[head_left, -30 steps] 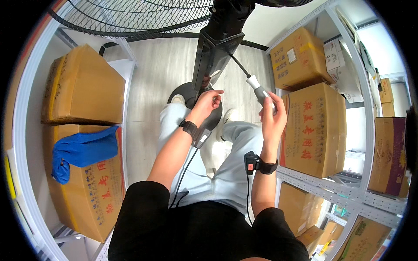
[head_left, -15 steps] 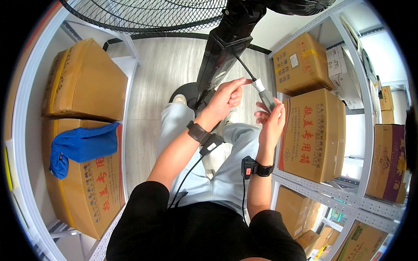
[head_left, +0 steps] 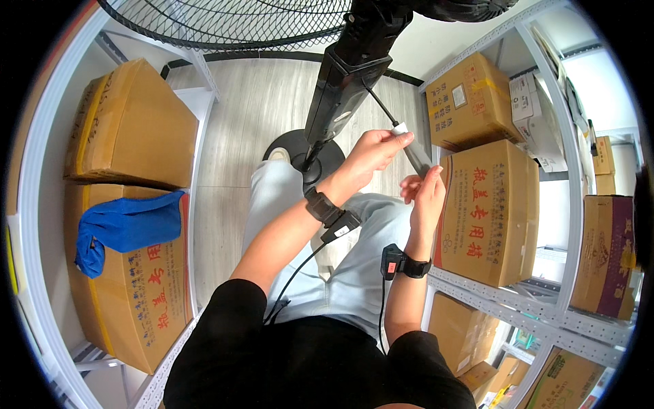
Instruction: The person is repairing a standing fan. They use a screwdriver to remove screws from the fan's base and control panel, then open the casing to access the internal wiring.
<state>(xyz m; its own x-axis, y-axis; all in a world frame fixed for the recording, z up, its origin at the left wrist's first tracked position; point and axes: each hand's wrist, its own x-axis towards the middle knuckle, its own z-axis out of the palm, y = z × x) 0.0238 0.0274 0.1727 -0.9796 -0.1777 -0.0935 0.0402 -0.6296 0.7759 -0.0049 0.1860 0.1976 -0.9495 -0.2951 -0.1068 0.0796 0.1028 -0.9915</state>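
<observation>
A screwdriver [head_left: 415,153] with a grey-and-white handle and long dark shaft slants down from the side of a black fan stand [head_left: 337,95], its tip against the stand. My left hand [head_left: 375,151] is closed at the white collar of the handle, thumb across it. My right hand [head_left: 426,194] holds the lower end of the grey handle, fingers partly curled. Above, the stand carries a wire fan guard [head_left: 225,24] and a dark housing [head_left: 463,8]. Its round black base [head_left: 328,157] rests on the floor beside my foot, partly behind my left hand.
Metal shelving [head_left: 569,273] flanks me, holding stacked cardboard boxes [head_left: 490,211] at right and more boxes [head_left: 133,126] at left. A blue cloth [head_left: 129,221] lies on the lower left box. The floor [head_left: 231,102] shows between the shelves, with a wall behind the fan.
My left hand has moved up and right from beside the stand onto the screwdriver handle. My right hand has shifted lower on the handle. The camera view has shifted slightly.
</observation>
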